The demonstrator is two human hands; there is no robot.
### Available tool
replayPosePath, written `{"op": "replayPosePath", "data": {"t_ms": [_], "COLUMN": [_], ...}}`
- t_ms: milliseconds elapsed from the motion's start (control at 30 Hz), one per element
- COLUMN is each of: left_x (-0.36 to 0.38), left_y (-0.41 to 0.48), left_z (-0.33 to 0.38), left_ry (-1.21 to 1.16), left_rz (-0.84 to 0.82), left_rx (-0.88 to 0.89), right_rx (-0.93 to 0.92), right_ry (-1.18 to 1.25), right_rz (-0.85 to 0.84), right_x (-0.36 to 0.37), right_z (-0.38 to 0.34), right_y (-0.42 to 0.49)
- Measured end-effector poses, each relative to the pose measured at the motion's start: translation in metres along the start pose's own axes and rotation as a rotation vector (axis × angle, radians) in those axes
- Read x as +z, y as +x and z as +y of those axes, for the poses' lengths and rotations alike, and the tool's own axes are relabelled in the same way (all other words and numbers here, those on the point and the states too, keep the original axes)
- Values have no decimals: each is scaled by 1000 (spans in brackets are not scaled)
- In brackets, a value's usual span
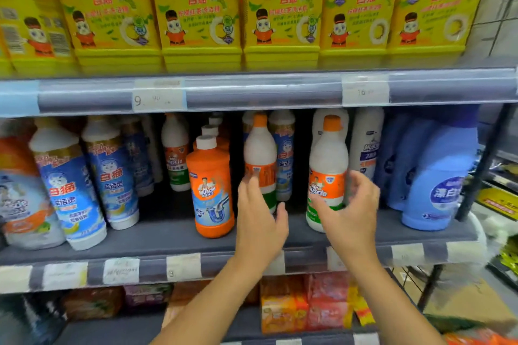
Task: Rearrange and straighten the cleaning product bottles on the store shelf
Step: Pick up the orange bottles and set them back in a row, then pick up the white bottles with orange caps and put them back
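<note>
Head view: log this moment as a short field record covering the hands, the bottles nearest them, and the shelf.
left hand: open, fingers on the label of the white bottle with orange cap
right hand: open, curled beside the white Mr Muscle bottle, grip not closed
orange drain-cleaner bottle: upright, left of both hands
blue bottle: far right, leaning left
middle shelf: bottles unevenly spaced, gaps in the front row
upper shelf: yellow detergent bottles in a row

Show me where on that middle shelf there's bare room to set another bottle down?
The widest bare patch is the shelf front between the blue-label bottle and the orange drain-cleaner bottle. A narrower strip lies between the right hand and the blue bleach bottle. The far left is crowded, with leaning bottles packed together.
</note>
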State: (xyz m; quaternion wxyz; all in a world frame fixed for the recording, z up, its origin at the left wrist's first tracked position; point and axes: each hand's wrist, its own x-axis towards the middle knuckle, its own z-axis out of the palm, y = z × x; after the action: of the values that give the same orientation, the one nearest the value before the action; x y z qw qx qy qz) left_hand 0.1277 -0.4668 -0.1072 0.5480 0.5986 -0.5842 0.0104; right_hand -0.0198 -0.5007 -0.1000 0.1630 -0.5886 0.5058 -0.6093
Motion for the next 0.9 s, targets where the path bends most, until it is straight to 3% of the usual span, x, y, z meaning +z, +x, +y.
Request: {"op": "replayPosePath", "data": {"t_ms": [100, 333, 533, 667, 900], "left_x": [15, 37, 32, 26, 1], "left_y": [16, 42, 53, 47, 15], "left_z": [-2, -16, -21, -18, 1], "left_ry": [45, 97, -59, -140, -249], "left_rz": [-12, 11, 50, 57, 47], "left_rx": [-180, -308, -450, -438, -269], "right_rx": [89, 158, 114, 96, 10], "right_ry": [-9, -80, -123, -98, 63], "right_rz": [-93, -151, -199, -222, -243], "right_x": [9, 18, 10, 5, -17], "right_z": [6, 21, 23, 20, 13], "right_y": [12, 20, 29, 30, 15]}}
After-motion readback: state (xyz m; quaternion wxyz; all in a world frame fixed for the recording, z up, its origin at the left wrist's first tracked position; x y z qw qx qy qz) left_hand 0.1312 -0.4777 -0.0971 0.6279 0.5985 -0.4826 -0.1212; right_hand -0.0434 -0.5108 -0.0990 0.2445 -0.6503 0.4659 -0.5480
